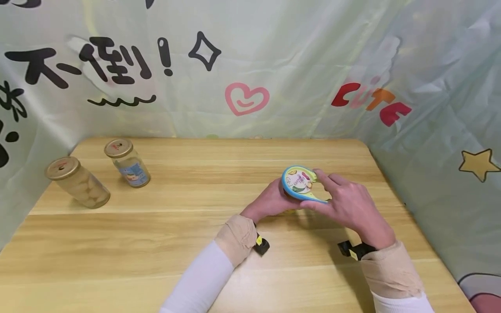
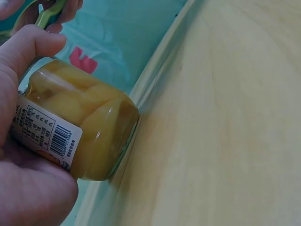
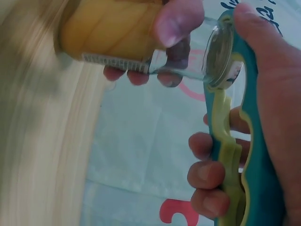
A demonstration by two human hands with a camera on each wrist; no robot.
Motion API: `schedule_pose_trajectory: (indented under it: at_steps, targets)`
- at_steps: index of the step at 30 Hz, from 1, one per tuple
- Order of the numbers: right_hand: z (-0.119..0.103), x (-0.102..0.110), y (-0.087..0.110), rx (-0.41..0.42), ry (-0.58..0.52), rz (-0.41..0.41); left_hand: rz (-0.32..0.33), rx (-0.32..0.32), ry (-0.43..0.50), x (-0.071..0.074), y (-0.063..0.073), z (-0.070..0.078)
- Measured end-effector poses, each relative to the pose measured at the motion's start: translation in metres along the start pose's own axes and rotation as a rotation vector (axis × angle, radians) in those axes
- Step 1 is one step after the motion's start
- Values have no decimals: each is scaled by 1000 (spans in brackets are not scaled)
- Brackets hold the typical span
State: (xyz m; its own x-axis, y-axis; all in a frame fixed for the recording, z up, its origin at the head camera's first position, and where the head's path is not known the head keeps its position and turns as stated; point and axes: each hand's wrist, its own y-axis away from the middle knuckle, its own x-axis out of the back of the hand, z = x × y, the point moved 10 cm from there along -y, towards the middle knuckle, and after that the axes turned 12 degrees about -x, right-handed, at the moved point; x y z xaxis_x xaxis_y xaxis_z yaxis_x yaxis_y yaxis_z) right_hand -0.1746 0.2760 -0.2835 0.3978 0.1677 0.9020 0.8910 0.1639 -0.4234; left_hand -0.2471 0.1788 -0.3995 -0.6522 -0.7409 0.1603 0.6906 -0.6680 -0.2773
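Note:
Near the right of the table, my left hand [image 1: 274, 201] grips a glass jar of yellow fruit pieces [image 2: 94, 110] around its side, with fingers and thumb about the upper half. The jar's base is right at the tabletop, and its barcode label [image 2: 47, 132] faces the left wrist camera. Around the printed lid [image 1: 299, 179] lies the loop of a blue and yellow-green jar opener [image 1: 286, 191]. My right hand [image 1: 352, 203] holds this opener by its two handles [image 3: 225, 160], fingers curled over the wavy inner grip. A gap shows between the handles.
Two more lidded jars stand at the left of the wooden table [image 1: 156, 252]: one with pale contents [image 1: 84, 187] and one with a blue label [image 1: 133, 171]. A printed cloth [image 1: 289, 52] hangs behind and along the sides of the table.

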Motion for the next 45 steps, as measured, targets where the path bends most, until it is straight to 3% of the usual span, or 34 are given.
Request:
schedule_pose_trajectory:
  at_steps: [7, 29, 45]
  targets:
    - [0, -2, -1, 56, -38, 24, -7, 8, 4, 0, 0, -1]
    - [2, -3, -18, 341, -101, 11, -9, -14, 40, -1, 0, 2]
    - [2, 0, -23, 435, -96, 6, 5, 10, 20, -3, 1, 2]
